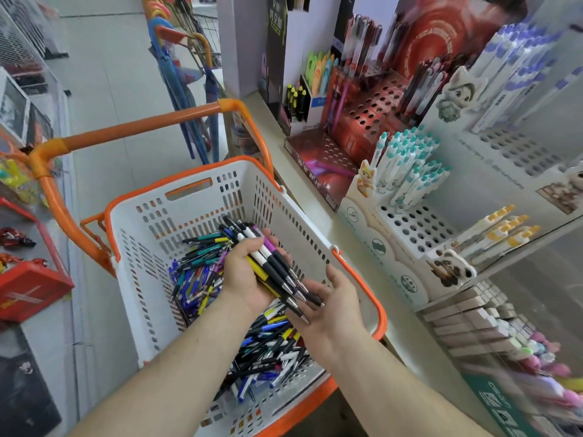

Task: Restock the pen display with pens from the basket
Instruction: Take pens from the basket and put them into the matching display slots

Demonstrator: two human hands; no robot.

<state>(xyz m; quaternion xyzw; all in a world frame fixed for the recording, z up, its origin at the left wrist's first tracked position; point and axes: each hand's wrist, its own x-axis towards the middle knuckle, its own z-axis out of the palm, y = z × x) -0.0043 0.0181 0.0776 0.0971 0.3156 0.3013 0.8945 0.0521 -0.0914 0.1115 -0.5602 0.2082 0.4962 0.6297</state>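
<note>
Clearly mid-pick, seen from the head camera. Left hand [244, 272] closed around a bundle of pens [271, 264], held just above the basket [202, 197]; tips of the bundle resting on the fingers [310, 290] of the right hand [334, 298]. Right hand open, palm up, gripping nothing, only steadying or squaring the tips. Bundle mixed: white, black, yellow and purple barrels with dark grips and metal points. Many more loose pens [202, 272] heaped on the basket floor below both hands. Basket white with an orange rim, sitting in an orange-handled cart [142, 126].

Right of the basket, on the shelf [318, 212], the white pen display [416, 225] with rows of holes: teal-capped pens [407, 165] standing at its back, many front holes bare. Beyond it, further from the basket, a red display [362, 118], also partly bare.

Judged stage: gathering and aligning, nothing from this bundle placed yet. Next move likely to call for evening up the tips, shifting one pen or a few into the right hand, then carrying across the basket rim and dropping each upright into a bare hole. Risk of slender barrels slipping from a loose bundle.

Writing: characters on the dark box behind the red display and small print along the white display's steps, too blurred to read. No brand legible.
</note>
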